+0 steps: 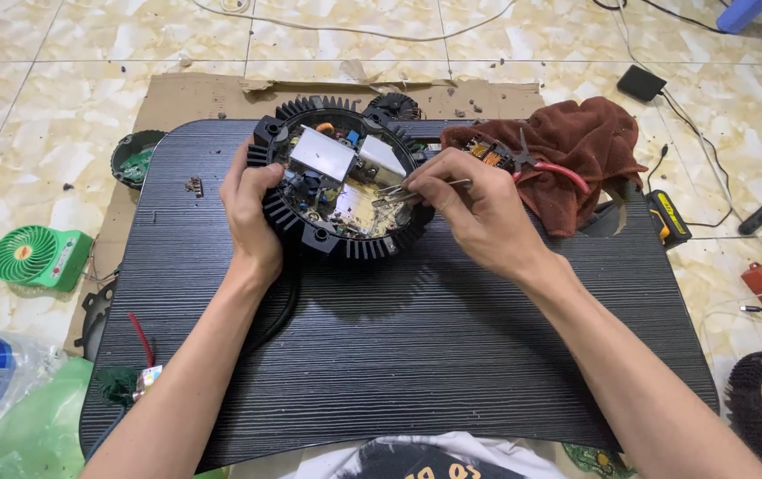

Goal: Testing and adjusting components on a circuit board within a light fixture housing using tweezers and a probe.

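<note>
Two hands work in the head view: left hand clasps the round finned housing on the ribbed surface; right hand pinches tweezers into its circuitry. Component picking seems underway; steadiness matters next.

Round black finned housing: matt metal by the look, ribbed rim. Two rectangular silver blocks inside: smooth, brushed, dull sheen. Thin metal tweezers: bright, shiny. Wide black ribbed board: matt, finely grooved. Crumpled brown cloth: soft, fuzzy. Tan cardboard sheet: rough, torn edge. Cream marbled floor tiles: glossy. Small green plastic fan: smooth.
</note>
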